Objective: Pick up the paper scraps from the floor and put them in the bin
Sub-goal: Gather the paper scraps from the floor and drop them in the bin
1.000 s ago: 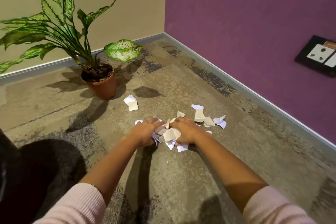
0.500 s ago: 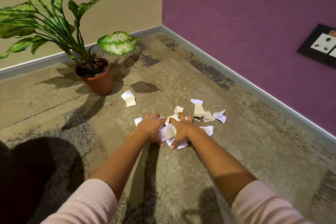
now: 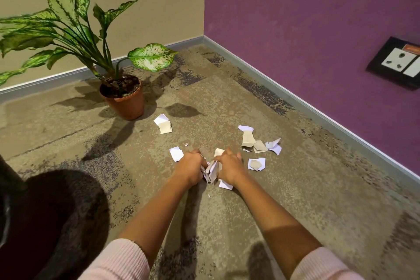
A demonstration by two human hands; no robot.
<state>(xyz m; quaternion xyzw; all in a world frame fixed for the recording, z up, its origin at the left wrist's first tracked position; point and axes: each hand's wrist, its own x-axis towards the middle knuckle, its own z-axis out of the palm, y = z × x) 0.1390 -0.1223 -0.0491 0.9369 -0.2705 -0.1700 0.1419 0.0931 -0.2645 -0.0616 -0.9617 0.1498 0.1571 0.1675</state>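
White scraps (image 3: 211,171) sit pressed between left hand (image 3: 189,167) and right hand (image 3: 229,167), fingers curled closed around them; loose scraps (image 3: 256,163) lie at two o'clock.

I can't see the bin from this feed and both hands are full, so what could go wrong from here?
1. The bunch of scraps is only squeezed between the left hand and right hand; pieces may slip out on lifting.
2. Loose pieces by the plant pot, near the purple wall and beside the hands could get left behind.
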